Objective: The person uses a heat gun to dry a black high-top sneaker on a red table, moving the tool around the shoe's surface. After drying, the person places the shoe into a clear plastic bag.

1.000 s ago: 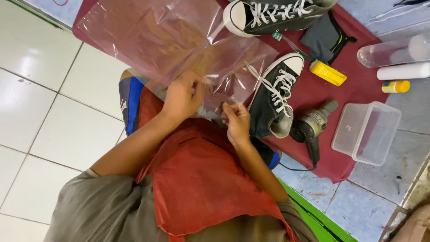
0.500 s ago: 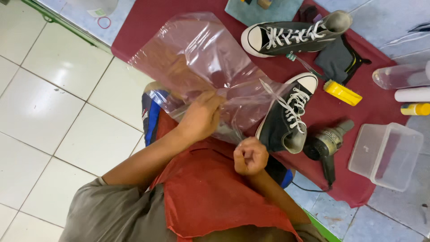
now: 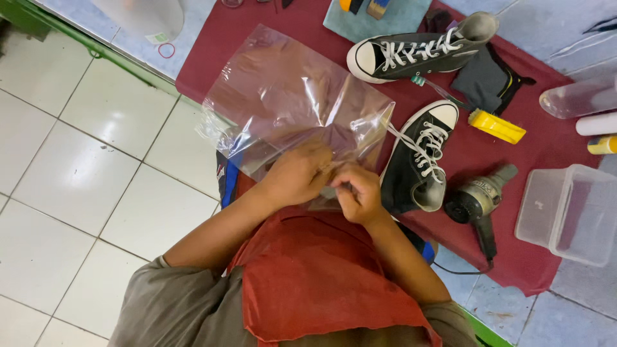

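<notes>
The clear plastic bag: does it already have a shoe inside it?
No, the clear plastic bag is empty, and both black shoes lie outside it on the red mat.

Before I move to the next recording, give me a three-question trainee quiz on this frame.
1. True or false: both hands grip the near edge of the clear plastic bag.
2. Which lies nearest the right hand? A) yellow brush B) black-and-white laced sneaker C) clear plastic box
3. What cloth lies under the sneakers?

Key: 1 true: left hand and right hand pinch it. 2 B. 3 the dark red mat.
</notes>
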